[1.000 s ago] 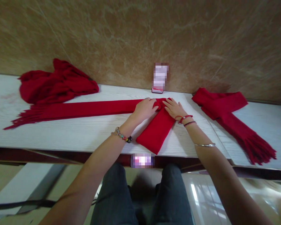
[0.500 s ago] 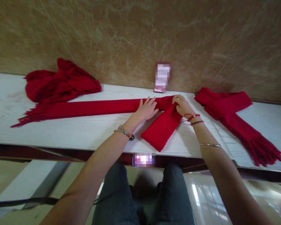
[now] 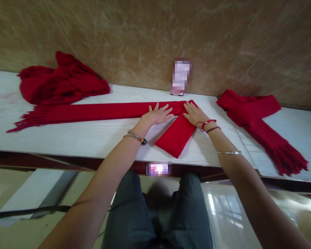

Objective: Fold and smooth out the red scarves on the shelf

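A long red scarf [image 3: 101,112] lies flat along the white tabletop, its fringed end to the left. Towards its right end the scarf is turned at an angle, so that the plain folded part slants down to the table's front. My left hand [image 3: 159,114] rests on the straight stretch with fingers spread. On the corner of the fold lies my right hand [image 3: 195,113], fingers extended and pressing flat on the cloth. The cloth under both palms is hidden.
A heap of red cloth [image 3: 62,81] sits at the back left. To the right, another red scarf [image 3: 251,114] lies crossed over itself with its fringe towards the front. A blurred-out phone-like object [image 3: 180,77] leans on the brown marbled wall [image 3: 134,41]. My legs are below the table edge.
My right hand has gone from pinching the scarf at the fold to lying flat on it, slightly to the left. My left hand's fingers have spread a little. The view has tilted slightly.
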The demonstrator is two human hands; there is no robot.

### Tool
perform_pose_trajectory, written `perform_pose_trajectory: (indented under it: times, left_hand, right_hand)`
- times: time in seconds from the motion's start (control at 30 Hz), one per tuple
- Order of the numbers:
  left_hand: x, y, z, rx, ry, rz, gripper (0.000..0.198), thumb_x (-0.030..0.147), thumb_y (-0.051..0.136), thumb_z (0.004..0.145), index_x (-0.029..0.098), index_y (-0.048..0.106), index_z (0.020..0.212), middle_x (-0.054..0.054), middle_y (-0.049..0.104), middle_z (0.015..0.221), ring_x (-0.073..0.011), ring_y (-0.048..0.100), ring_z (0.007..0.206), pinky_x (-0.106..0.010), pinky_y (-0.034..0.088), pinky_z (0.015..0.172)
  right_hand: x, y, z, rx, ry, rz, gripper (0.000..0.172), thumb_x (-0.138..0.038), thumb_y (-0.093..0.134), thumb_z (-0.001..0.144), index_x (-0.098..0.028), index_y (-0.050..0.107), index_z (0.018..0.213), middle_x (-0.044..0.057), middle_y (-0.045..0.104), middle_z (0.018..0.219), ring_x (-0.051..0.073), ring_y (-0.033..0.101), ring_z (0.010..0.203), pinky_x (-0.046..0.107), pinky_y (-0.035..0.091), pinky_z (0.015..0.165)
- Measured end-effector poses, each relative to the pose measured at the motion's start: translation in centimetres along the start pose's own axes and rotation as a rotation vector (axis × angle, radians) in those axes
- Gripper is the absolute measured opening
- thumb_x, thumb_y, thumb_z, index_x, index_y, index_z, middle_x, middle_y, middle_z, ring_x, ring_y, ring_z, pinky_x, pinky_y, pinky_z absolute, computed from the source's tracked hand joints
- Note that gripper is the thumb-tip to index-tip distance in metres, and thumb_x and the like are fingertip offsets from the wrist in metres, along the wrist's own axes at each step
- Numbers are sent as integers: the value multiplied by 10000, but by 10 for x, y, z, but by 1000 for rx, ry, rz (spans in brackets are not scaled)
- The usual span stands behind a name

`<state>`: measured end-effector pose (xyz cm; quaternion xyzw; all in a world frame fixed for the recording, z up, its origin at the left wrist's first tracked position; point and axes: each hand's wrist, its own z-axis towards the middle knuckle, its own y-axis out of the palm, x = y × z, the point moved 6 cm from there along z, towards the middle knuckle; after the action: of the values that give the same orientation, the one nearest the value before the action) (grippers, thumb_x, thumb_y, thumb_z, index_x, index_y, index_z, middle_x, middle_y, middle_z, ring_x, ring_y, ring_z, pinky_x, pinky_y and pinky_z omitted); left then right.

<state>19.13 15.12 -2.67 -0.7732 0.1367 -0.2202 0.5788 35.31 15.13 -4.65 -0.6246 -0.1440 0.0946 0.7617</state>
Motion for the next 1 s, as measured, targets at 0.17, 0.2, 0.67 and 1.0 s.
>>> perform_pose_trajectory:
  times: [0.17, 0.2, 0.67, 1.0]
  left_hand:
    - [0, 7, 3, -46, -48, 8, 636, 591, 187, 904, 334, 97, 1478, 57, -1, 1562, -374, -71, 1401, -651, 23, 1075]
    - [0, 6, 3, -38, -38, 6, 612, 568, 176, 914, 336, 109, 1477, 56, 6, 1562, -361, -67, 1405, -643, 29, 1080]
    - [-5, 1, 2, 13, -75, 25, 607, 553, 182, 922, 324, 111, 1479, -4, -12, 1567, -348, -37, 1412, -619, 55, 1090]
    - [-24, 2, 5, 22, -221, -9, 607, 525, 189, 917, 327, 81, 1481, 1, -46, 1565, -381, -42, 1405, -662, 69, 1066]
  right_hand:
    - [2, -9, -2, -24, 15, 32, 615, -393, 226, 930, -34, 294, 1425, 200, 290, 1482, 321, 270, 1363, 542, 287, 1048]
    - [2, -12, -3, -3, 11, 34, 619, -407, 223, 931, -48, 282, 1432, 194, 282, 1488, 321, 262, 1366, 552, 278, 1048]
    - [-3, -12, -10, -69, -34, 39, 638, -481, 208, 930, -124, 248, 1458, 145, 225, 1521, 315, 200, 1389, 568, 261, 1057]
    - [-7, -9, -11, -49, -81, 123, 588, -485, 243, 929, -197, 322, 1436, 118, 287, 1503, 340, 212, 1380, 640, 224, 1037]
